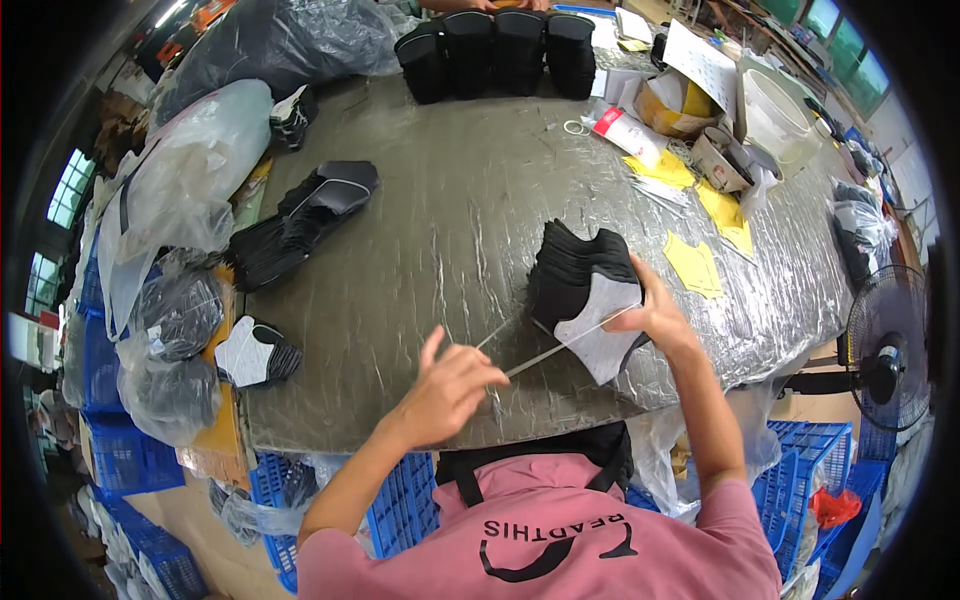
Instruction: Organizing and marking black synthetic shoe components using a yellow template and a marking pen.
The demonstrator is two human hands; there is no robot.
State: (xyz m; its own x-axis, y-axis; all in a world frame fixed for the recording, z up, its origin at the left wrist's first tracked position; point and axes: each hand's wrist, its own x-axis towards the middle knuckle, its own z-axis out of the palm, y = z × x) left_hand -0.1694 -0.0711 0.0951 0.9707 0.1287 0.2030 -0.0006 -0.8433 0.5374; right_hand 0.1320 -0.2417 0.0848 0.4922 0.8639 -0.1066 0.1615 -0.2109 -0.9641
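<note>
Slightly right of the middle of the table, my right hand (655, 310) grips a stack of cut fabric pieces (575, 275) by its right side. The stack is black, with a curvy light-grey piece on top, and it stands tilted. My thumb presses on the grey piece. A thin pale elastic band (548, 354) runs from that thumb across the grey piece to my left hand (452, 392), which is closed on it and holds it stretched to the left of the stack. A second strand of the band goes behind the stack, its far part hidden.
Black stacks (495, 50) stand at the far edge near another person's hands (490, 5). A tied black bundle (310, 220) and a grey-topped bundle (250, 352) lie left, beside plastic bags (185, 165). Yellow pieces (692, 264), a clear bin (772, 115) and a fan (885, 360) are right.
</note>
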